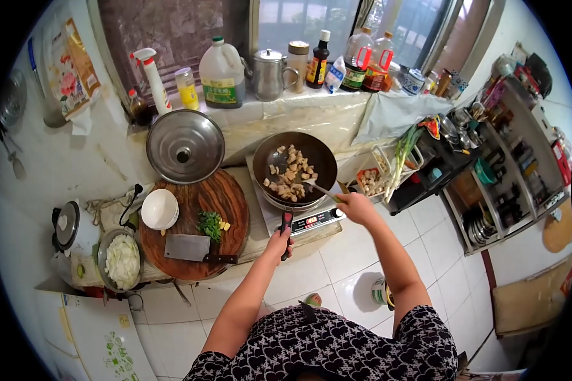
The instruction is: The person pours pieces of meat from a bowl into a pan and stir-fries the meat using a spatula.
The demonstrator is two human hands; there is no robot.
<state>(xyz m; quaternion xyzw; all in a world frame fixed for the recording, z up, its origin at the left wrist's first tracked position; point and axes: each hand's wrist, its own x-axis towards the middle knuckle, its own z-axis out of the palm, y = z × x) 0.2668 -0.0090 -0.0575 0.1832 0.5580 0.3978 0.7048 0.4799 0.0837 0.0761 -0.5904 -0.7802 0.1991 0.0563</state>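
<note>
A dark wok [324, 155] sits on an induction cooker [318, 220] with a lit display. Browned chunks of meat [292, 166] lie in the wok. My left hand [279, 245] is wrapped round the wok's black handle [286, 223]. In my right hand [357, 209] is a spatula [325, 190], its metal blade among the meat at the wok's right side. Left of the cooker, a round wooden chopping board [229, 200] carries a cleaver [188, 247], chopped greens [208, 225], small yellow pieces [225, 225] and a white bowl [160, 209].
A steel lid [185, 143] leans against the wall behind the board. Sliced pale vegetable fills a bowl [102, 254] beside a white rice cooker [76, 225]. Bottles, a large jug [222, 79] and a metal pot [269, 76] line the sill. Spring onions [405, 155] lie at right, near shelves [508, 159].
</note>
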